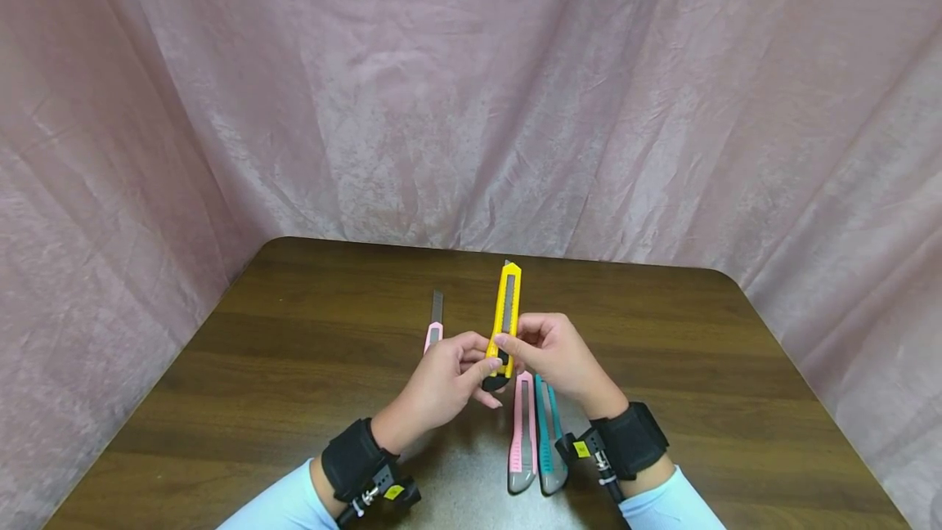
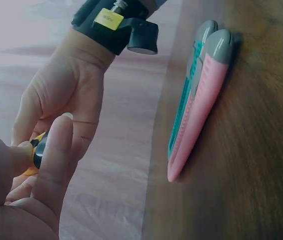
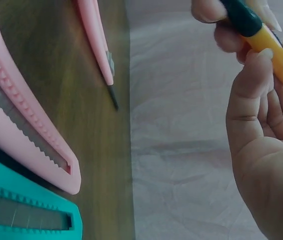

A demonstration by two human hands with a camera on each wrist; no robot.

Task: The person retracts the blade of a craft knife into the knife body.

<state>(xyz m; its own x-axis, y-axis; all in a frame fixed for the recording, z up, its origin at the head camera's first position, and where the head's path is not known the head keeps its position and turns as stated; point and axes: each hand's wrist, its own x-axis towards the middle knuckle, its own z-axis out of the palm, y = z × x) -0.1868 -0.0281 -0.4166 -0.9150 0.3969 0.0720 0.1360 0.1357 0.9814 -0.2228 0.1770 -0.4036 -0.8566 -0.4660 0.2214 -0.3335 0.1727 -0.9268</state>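
Both hands hold a yellow utility knife (image 1: 508, 301) with a black end, raised above the table and pointing away from me. My left hand (image 1: 445, 379) pinches it near the black end, its thumb over the slider. Higher up the body, my right hand (image 1: 555, 354) grips it between thumb and fingers. At the yellow tip only a small bit of blade shows. In the right wrist view the knife's black end (image 3: 244, 20) sits among the left fingers, and the right thumb presses the yellow side.
A pink utility knife (image 1: 523, 432) and a teal one (image 1: 548, 436) lie side by side on the brown table (image 1: 294, 334), below the hands. Past the left hand lies another pink utility knife (image 1: 434, 334) with its blade (image 1: 437, 307) extended. A pink curtain (image 1: 441, 105) hangs behind.
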